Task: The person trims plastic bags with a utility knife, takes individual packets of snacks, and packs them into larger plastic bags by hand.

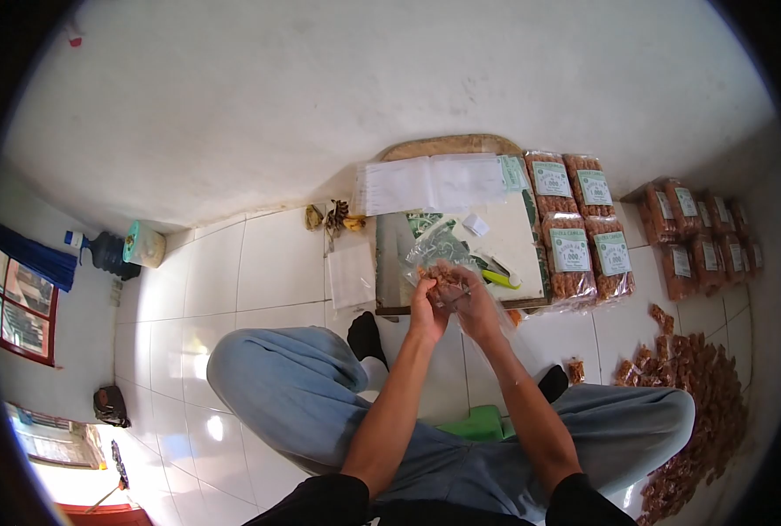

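Above the near edge of a low table [531,219], my left hand [429,314] and my right hand [476,305] are closed around small brown snack packets [446,282] at the mouth of a clear plastic bag [434,241]. The bag's thin film spreads out over the tabletop and partly hides the grip. Just right of my hands lies a tool with a green handle [500,279], perhaps a cutter. Beyond it rests a small white block [475,224]. Flat clear bags [430,184] are stacked at the table's far side, beside green printed labels [513,173].
Labelled filled packs [570,250] stand at the table's right, with more packs [706,232] by the wall. A heap of small packets [697,421] covers the floor at right. Bananas [353,223] and a flat plastic sheet [352,273] lie left of the table. Something green [478,424] sits between my legs.
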### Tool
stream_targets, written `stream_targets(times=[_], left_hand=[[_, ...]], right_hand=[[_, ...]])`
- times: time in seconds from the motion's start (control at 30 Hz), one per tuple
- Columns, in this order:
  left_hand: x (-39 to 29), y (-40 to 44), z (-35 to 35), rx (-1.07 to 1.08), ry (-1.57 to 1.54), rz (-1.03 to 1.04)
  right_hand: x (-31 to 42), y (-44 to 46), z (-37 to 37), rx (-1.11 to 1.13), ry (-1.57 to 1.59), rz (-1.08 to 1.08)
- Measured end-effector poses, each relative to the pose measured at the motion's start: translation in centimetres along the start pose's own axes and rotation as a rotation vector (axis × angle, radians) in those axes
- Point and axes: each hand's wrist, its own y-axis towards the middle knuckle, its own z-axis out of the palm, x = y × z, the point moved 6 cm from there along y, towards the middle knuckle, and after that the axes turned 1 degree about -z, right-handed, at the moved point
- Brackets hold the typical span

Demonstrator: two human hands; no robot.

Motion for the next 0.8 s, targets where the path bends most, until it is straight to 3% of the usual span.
stream_targets(times=[0.03, 0.37, 0.43, 0.57, 0.63, 0.67, 0.73, 0.77, 0.8], left_hand=[[-0.1, -0.1, 0.0, -0.006, 0.004, 0.009], [0.7, 0.9, -1.5, -0.112, 0.085, 0.041], [1.3, 0.4, 0.0, -0.043, 0.027, 0.042], [2.5, 0.3, -0.3, -0.069, 0.034, -0.051], [3.5, 0.7, -1.3, -0.087, 0.056, -0.142], [4.0, 1.0, -1.6, -0.088, 0.062, -0.145], [4.2, 0.9, -1.5, -0.135, 0.029, -0.096], [4.3, 1.1, -1.3, -0.137, 0.034, -0.097], [4.5, 1.2, -1.4, -0.183, 0.006, -0.117]], right_hand=[[2.3, -0.2, -0.1, 0.033, -0.274, -0.110], [0.8, -0.4, 0.6, -0.033, -0.216, -0.282], [0.6, -0.2, 0.8, 0.023, -0.071, 0.181], [-1.1, 0.3, 1.0, 0.020, -0.159, 0.170], [-0.9, 0.6, 1.0, -0.014, -0.194, -0.106], [-1.7, 0.4, 1.0, -0.018, -0.190, -0.104], [-0.4, -0.1, 0.6, -0.133, 0.185, 0.042], [-1.1, 0.1, 0.7, -0.135, 0.191, 0.044], [-0.9, 0.4, 1.3, -0.064, 0.200, -0.100]])
